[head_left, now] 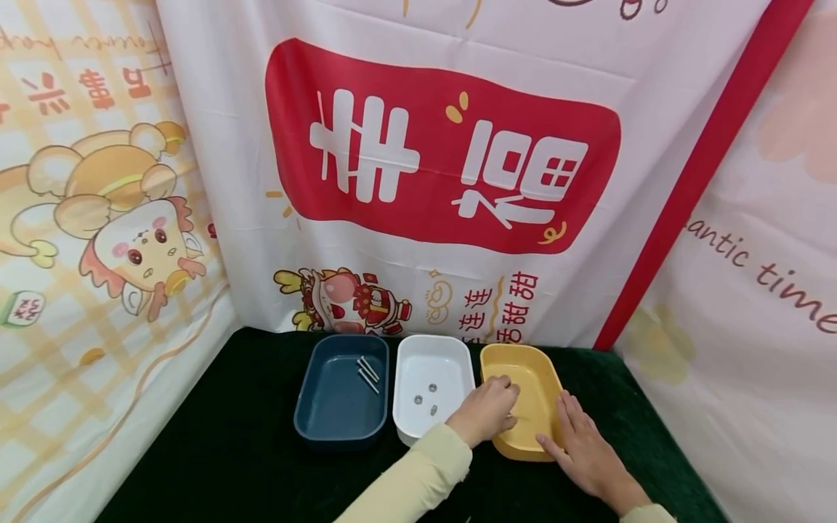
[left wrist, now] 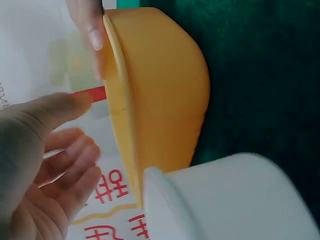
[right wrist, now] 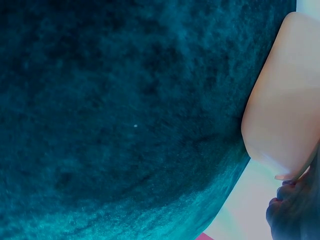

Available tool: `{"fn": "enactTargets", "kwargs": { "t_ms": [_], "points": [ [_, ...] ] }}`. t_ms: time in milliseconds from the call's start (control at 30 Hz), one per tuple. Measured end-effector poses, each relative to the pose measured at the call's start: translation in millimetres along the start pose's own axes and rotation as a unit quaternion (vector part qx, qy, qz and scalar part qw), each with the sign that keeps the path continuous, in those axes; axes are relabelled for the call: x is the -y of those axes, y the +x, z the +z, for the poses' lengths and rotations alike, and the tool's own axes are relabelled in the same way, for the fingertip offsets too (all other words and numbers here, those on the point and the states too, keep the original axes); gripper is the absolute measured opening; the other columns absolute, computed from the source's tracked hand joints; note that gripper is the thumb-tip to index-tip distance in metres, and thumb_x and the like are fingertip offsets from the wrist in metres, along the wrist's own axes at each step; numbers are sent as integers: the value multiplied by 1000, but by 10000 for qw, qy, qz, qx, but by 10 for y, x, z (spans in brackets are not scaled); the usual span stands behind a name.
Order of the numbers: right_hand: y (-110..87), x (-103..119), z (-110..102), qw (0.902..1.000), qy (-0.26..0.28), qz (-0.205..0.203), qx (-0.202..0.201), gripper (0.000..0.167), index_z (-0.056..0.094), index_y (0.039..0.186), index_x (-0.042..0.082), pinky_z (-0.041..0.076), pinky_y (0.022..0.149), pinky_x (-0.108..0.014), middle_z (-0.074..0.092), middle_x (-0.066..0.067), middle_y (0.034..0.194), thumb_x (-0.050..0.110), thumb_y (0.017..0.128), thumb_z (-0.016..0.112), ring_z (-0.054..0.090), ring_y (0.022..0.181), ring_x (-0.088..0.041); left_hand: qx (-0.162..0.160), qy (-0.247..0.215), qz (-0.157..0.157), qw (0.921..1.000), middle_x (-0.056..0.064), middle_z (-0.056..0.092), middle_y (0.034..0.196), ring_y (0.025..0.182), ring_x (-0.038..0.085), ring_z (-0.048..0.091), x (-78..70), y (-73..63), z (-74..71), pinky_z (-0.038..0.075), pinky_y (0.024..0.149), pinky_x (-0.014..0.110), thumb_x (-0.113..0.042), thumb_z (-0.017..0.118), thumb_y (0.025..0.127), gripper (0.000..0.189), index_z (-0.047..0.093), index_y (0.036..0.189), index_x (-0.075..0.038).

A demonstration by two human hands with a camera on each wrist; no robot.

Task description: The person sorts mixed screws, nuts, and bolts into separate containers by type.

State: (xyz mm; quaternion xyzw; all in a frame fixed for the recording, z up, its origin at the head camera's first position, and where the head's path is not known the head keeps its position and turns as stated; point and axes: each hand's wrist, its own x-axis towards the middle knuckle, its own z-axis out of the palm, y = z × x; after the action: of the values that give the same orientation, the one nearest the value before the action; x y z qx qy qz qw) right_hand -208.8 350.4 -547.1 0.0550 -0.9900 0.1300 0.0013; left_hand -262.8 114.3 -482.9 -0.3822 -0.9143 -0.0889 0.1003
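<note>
My left hand (head_left: 485,410) reaches over the left side of a yellow tray (head_left: 523,449), its fingertips inside the rim. In the left wrist view, the fingers of this hand (left wrist: 75,165) bend loosely below the outstretched thumb, with no object showing between them. My right hand (head_left: 586,448) lies along the tray's right side, fingers straight against the rim and thumb near the front corner. Immediately left is a white tray (head_left: 433,352) with several small metal nuts (head_left: 432,388). Several slim metal rods (head_left: 368,373) lie in a dark blue tray (head_left: 336,410).
The three trays stand in a row on a dark green cloth (head_left: 248,436). Printed fabric hangs (head_left: 445,152) close behind them, with more fabric at both sides. A tiny pale speck (right wrist: 135,126) shows on the cloth in the right wrist view.
</note>
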Motion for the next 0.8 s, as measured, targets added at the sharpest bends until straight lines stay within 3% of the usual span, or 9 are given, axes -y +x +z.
{"fn": "enactTargets", "kwargs": {
  "t_ms": [200, 467, 667, 800],
  "points": [
    [-1, -5, 6, 10000, 6, 11, 29, 101, 12, 169, 2, 20, 128, -68, 8, -20, 178, 73, 103, 39, 13, 163, -47, 90, -228, -175, 9995, 1, 68, 113, 101, 13, 67, 107, -67, -50, 59, 80, 24, -28, 79, 93, 38, 70, 126, -11],
    [9, -12, -2, 10000, 13, -23, -20, 100, 12, 169, 2, 21, 129, -67, 8, -18, 178, 73, 103, 40, 12, 163, -46, -114, -215, -118, 9996, 1, 69, 115, 103, 16, 67, 237, -226, -357, 60, 78, 27, -30, 79, 94, 38, 70, 126, -12],
    [3, -17, -1, 10000, 44, 21, 80, 101, 11, 169, 3, 19, 129, -68, 6, -18, 179, 74, 103, 38, 11, 163, -46, -150, -184, 176, 9996, 1, 69, 115, 98, 15, 66, 248, -385, -585, 58, 74, 25, -28, 76, 95, 36, 71, 126, -11],
    [-1, -18, -9, 10000, 40, 55, 71, 101, 11, 169, 4, 19, 129, -68, 6, -18, 179, 74, 103, 39, 11, 163, -46, -61, -350, 331, 9988, 1, 69, 117, 100, 13, 65, 249, -469, -707, 60, 82, 23, -29, 75, 96, 34, 71, 126, -12]
  ]
}}
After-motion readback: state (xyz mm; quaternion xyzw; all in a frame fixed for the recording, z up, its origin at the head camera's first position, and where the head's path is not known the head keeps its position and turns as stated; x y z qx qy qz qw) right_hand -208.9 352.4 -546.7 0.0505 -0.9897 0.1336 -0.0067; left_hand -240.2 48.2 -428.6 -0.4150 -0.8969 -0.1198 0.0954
